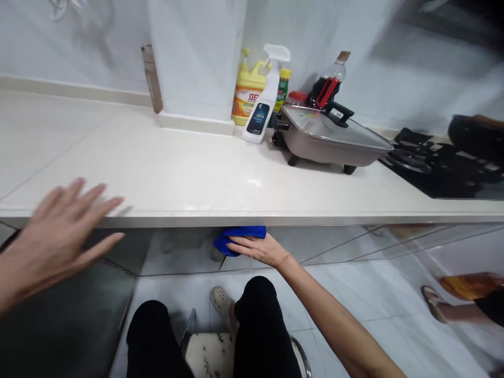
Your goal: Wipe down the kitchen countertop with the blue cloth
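Note:
My right hand is closed on a blue cloth, just under the front edge of the white countertop. The cloth lies close against the counter's front; its upper part passes below the edge. My left hand is blurred, its fingers spread over the counter's front edge at the left, with nothing in it. Whether its fingertips touch the surface I cannot tell. A white spray bottle stands further back on the counter, apart from both hands.
Beside the spray bottle stand a yellow pump jug and an electric pan with a glass lid. Right of these is a black gas stove. A brown box leans by the pillar. Another person's foot shows at lower right.

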### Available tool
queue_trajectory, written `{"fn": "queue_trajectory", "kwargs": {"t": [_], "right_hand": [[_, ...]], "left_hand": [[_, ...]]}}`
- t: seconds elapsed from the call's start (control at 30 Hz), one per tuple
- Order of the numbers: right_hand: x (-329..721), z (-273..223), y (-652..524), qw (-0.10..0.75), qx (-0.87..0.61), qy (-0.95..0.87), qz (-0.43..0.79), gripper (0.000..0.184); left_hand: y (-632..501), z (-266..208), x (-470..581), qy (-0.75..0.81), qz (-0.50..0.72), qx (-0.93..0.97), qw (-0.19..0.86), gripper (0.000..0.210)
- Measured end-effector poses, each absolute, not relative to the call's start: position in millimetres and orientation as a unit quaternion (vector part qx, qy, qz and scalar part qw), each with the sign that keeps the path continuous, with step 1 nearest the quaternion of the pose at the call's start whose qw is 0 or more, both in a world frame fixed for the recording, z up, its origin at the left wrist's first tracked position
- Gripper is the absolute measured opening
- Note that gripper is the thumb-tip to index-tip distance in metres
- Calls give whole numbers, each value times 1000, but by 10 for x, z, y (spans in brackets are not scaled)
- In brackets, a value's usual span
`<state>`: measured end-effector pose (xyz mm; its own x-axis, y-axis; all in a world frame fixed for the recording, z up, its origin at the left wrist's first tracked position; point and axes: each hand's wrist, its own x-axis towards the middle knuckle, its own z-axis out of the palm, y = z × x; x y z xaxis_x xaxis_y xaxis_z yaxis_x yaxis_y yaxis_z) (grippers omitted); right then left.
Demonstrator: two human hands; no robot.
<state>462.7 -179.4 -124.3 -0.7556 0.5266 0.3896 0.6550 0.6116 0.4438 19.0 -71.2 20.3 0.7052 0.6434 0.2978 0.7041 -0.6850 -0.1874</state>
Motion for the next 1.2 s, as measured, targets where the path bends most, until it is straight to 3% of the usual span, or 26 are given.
{"fn": "queue_trajectory", "kwargs": {"t": [0.2,0.3,0.43,0.63,1.03,1.2], "right_hand": [[5288,-1360,-2164,159,-434,-840,-286,50],[5737,-1514,-2401,187,-507,-790,-290,54],[6094,-1739,-2629,287,-594,-698,-278,56],[5778,-1829,-2598,388,-661,-579,-278,54],[4452,-1680,-2163,413,-655,-572,-270,67],[4049,-1613,-2034,367,-643,-626,-243,71]], "left_hand": [[-610,308,1691,-165,-50,-972,162,63],[-441,271,1968,-150,-18,-979,139,69],[-363,222,2065,-172,4,-981,91,76],[-415,220,2082,-208,18,-977,43,79],[-400,161,2076,-220,-2,-975,28,81],[-381,140,2071,-235,-21,-972,12,82]]}}
